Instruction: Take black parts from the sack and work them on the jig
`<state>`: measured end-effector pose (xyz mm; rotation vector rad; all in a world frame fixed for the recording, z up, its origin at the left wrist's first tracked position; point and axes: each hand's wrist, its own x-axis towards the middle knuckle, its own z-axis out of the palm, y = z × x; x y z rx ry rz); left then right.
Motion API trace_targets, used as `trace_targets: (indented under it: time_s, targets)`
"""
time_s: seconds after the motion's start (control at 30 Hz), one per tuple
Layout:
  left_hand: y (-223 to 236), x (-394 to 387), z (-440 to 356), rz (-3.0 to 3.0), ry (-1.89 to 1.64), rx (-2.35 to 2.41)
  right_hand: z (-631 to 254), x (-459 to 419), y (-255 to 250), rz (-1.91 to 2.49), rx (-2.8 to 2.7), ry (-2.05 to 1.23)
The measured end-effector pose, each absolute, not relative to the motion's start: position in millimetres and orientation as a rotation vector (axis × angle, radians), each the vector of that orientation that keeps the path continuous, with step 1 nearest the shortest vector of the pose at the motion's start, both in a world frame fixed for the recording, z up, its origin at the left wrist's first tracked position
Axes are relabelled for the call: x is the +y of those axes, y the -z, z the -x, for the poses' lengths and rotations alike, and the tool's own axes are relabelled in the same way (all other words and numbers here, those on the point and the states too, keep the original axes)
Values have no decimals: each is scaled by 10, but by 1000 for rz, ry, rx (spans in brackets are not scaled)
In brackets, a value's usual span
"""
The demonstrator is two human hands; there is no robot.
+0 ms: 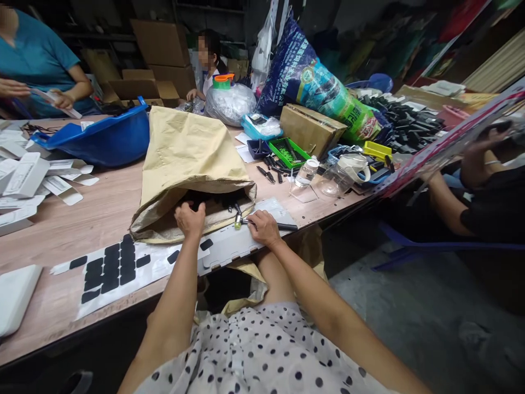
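My left hand (191, 220) is at the mouth of a tan woven sack (188, 145) lying on the table. Its thumb and fingers are apart, with dark contents behind them; I make out nothing held. My right hand (264, 227) is closed round the dark handle of a small hammer (289, 226), whose pale yellow head end points left. Small dark metal-looking pieces lie by the hammer head at the sack's opening. Under both hands runs a light grey board (229, 243). Left of it lies a sheet with black rounded stickers (110, 268).
White boxes (27, 175) and a blue basin (106, 137) are on the left. A green tray (289, 152), clear jar (307, 172), plastic jug (342, 175) and carton (311, 128) stand right of the sack. Other people sit around the table.
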<state>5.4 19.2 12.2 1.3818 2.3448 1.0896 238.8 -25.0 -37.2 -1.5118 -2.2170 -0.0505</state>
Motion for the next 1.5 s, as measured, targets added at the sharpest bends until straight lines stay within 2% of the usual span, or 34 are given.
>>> trace_targets:
  time_s: [0.13,0.23,0.33,0.43,0.53,0.63,0.97,1.3,1.5]
  targets:
    - [-75,470,14,-1168,-883,2393,-2380,-246,373,1510,-2209,47]
    - [-58,444,72,-1221,-876,2389,-2378,-247,371,1507,-2205,39]
    - [-49,257,144,-1403,-995,2354,-2383,-251,370,1509,-2202,27]
    - [19,-61,202,-1743,-1113,2112,-2394,-255,367,1508,-2203,13]
    - [156,-380,210,-1996,-1058,1834,-2407,-257,357,1510,-2206,7]
    - [276,-556,171,-2076,-934,1757,-2416,-261,350,1513,-2215,12]
    - [282,-506,65,-2144,-757,1768,-2434,-235,349,1546,-2227,44]
    - [321,-484,96,-2072,-769,1699,-2084,-596,251,1339,-2134,-207]
    - [308,-489,92,-2072,-764,1688,-1898,-769,249,1319,-2139,-225]
